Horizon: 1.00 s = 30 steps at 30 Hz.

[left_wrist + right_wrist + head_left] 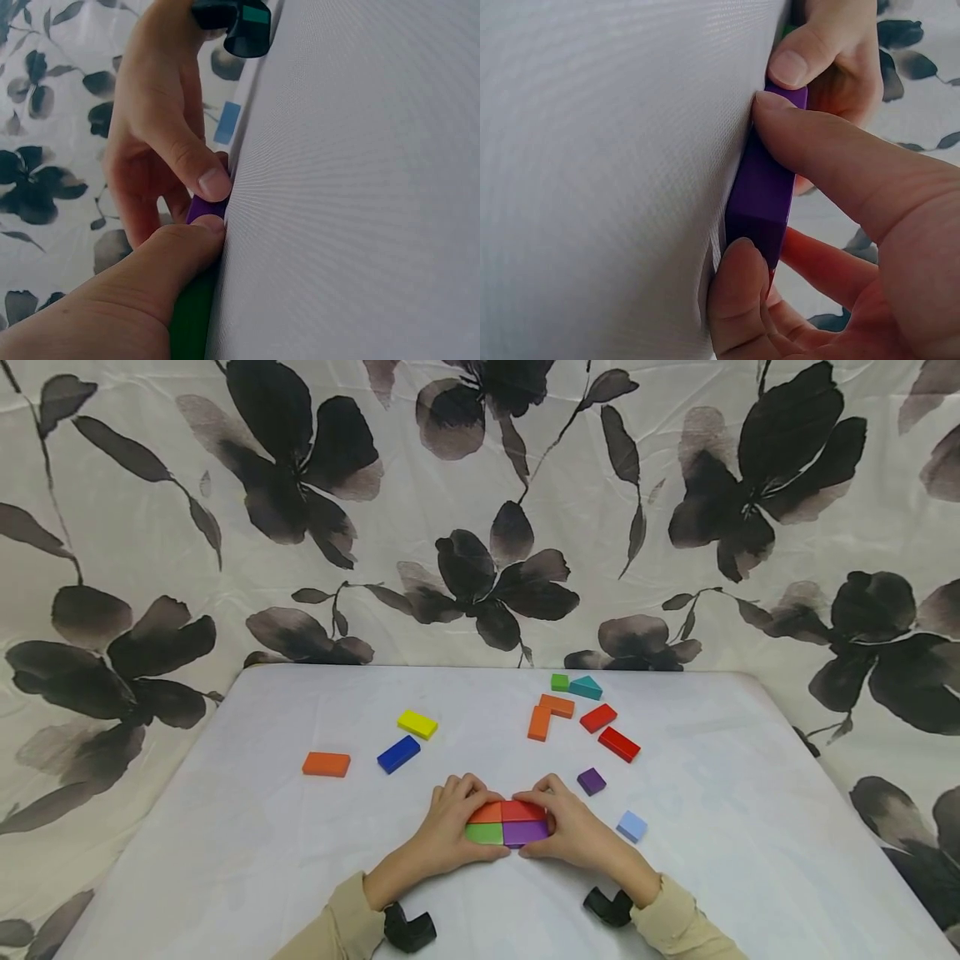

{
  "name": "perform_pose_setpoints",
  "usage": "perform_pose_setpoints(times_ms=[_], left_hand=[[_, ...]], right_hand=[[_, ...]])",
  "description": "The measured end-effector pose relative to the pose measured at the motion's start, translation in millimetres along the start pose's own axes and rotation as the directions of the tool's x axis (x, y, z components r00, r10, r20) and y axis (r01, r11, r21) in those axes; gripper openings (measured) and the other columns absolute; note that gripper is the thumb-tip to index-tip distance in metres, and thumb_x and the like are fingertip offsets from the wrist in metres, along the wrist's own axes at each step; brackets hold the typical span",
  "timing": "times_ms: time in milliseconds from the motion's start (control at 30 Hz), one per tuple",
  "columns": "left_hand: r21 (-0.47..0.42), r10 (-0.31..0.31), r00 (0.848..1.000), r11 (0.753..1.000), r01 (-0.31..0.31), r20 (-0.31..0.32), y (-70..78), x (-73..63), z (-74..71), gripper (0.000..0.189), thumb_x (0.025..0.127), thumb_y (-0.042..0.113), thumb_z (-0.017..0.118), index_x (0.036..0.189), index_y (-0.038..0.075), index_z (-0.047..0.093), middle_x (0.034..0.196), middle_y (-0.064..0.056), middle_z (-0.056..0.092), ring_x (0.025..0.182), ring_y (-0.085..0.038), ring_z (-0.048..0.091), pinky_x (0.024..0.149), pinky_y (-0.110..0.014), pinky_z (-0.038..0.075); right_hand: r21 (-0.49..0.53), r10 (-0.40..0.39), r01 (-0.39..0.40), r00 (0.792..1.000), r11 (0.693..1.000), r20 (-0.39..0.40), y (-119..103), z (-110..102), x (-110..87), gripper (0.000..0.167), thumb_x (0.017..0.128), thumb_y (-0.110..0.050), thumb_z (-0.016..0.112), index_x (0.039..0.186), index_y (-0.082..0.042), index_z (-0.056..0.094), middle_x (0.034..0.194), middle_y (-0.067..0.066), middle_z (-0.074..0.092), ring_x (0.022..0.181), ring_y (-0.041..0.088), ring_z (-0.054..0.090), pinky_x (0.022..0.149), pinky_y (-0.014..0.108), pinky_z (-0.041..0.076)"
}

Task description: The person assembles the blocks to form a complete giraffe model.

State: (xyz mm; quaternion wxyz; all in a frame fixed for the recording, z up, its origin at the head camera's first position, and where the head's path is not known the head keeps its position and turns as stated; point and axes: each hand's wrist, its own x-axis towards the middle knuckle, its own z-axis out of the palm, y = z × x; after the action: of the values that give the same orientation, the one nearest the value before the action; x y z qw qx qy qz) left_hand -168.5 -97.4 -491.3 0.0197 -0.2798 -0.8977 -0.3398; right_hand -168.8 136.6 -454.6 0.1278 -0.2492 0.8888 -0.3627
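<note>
Four blocks [507, 822] clamped by fingers of your left hand [450, 829] and right hand [577, 831]; uneven squeeze could skew green block [483, 834] beside purple block [525, 833].

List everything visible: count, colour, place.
Grouped blocks: 4, orange, red, green, purple, front centre
Lone block: 1, orange, left
Left pair: 2, blue, yellow, centre left
Rear block: 1, green, back
Triangle: 1, teal, beside rear block
Rear pair: 2, orange, by triangle
Right pair: 2, red, centre right
Middle block: 1, purple, centre right
Front block: 1, pale blue, front right
Table: 1, white, underneath
Cloth: 1, pale, floral, behind table
Wrist devices: 2, black, front
Sleeves: 2, tan, bottom edge
Left grip, right grip: 2, bare, around grouped blocks
</note>
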Motion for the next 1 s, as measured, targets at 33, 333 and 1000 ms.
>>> perform_pose_setpoints(times_ms=[33, 333, 1000], left_hand=[[0.002, 0.001, 1.000, 1.000, -0.001, -0.003, -0.3, 0.2, 0.1, 0.056, 0.074, 0.047, 0.084, 0.120, 0.021, 0.065, 0.110, 0.004, 0.046, 0.099, -0.014, 0.037, 0.080, -0.036, 0.028], [0.014, -0.006, 1.000, 1.000, 0.006, -0.010, -1.2, 1.2, 0.3, 0.056, 0.073, 0.048, 0.084, 0.119, 0.022, 0.065, 0.110, 0.004, 0.047, 0.099, -0.014, 0.037, 0.081, -0.036, 0.028], [-0.003, -0.053, 0.998, 0.999, 0.053, 0.021, 1.6, 0.5, -0.2, 0.057, 0.074, 0.050, 0.083, 0.121, 0.023, 0.064, 0.110, 0.006, 0.046, 0.102, -0.014, 0.036, 0.084, -0.037, 0.029]], right_hand=[[-0.001, 0.001, -0.001, 1.000, 1.000, -0.001, 0.2, 0.1, 0.1, 0.063, 0.078, -0.022, 0.086, 0.135, -0.011, 0.060, 0.120, 0.004, 0.045, 0.101, 0.018, 0.049, 0.081, 0.031, 0.045], [-0.006, 0.006, -0.006, 1.000, 1.000, 0.020, 0.3, -4.8, 2.3, 0.070, 0.078, -0.024, 0.086, 0.139, -0.011, 0.056, 0.119, 0.004, 0.045, 0.094, 0.015, 0.050, 0.075, 0.027, 0.046], [-0.179, 0.020, -0.049, 0.987, 0.983, -0.159, 10.4, -92.0, 80.0, 0.047, 0.086, -0.011, 0.075, 0.128, 0.007, 0.061, 0.119, 0.023, 0.058, 0.104, 0.038, 0.058, 0.087, 0.046, 0.052]])
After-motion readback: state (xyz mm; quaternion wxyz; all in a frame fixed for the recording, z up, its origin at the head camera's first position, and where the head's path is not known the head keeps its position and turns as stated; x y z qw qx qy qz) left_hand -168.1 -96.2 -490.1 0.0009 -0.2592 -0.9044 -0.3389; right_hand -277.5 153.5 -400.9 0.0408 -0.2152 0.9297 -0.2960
